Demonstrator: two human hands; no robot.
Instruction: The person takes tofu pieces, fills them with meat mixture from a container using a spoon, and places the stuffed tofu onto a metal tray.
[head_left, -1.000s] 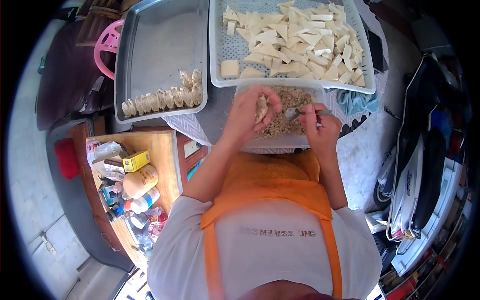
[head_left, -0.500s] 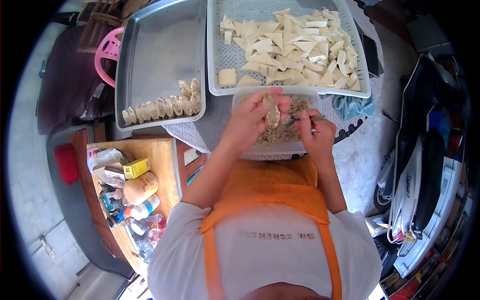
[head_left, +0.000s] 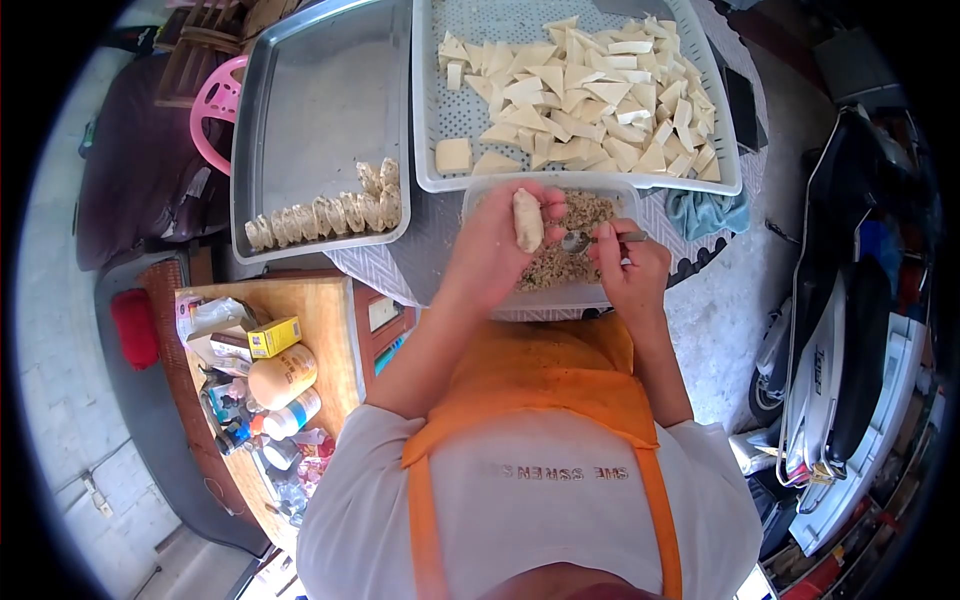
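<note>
My left hand (head_left: 488, 245) holds a stuffed tofu piece (head_left: 527, 221), its pale, smooth side turned up along the fingers. In my right hand (head_left: 636, 268) is a metal spoon (head_left: 574, 241), pinched by the handle, its bowl pointing left. Both hands are over a plastic tub (head_left: 565, 298) of crumbly minced filling (head_left: 560, 268). Beyond the tub, a white perforated tray (head_left: 428, 120) carries many cut tofu pieces (head_left: 590, 95), mostly triangles. At the left, a metal tray (head_left: 320, 90) has a row of filled pieces (head_left: 320, 215) along its near edge.
A light-blue cloth (head_left: 708, 212) lies right of the tub. To the left, a wooden cabinet top (head_left: 335, 310) bears a yellow box (head_left: 274, 337), bottles and packets. A pink plastic handle-like part (head_left: 213, 110) shows beside the metal tray. A motor scooter (head_left: 815, 370) stands at the right.
The piece in my left hand has turned from its filling-covered side to its pale, smooth side. The spoon's bowl now shows clearly, apart from the left fingers.
</note>
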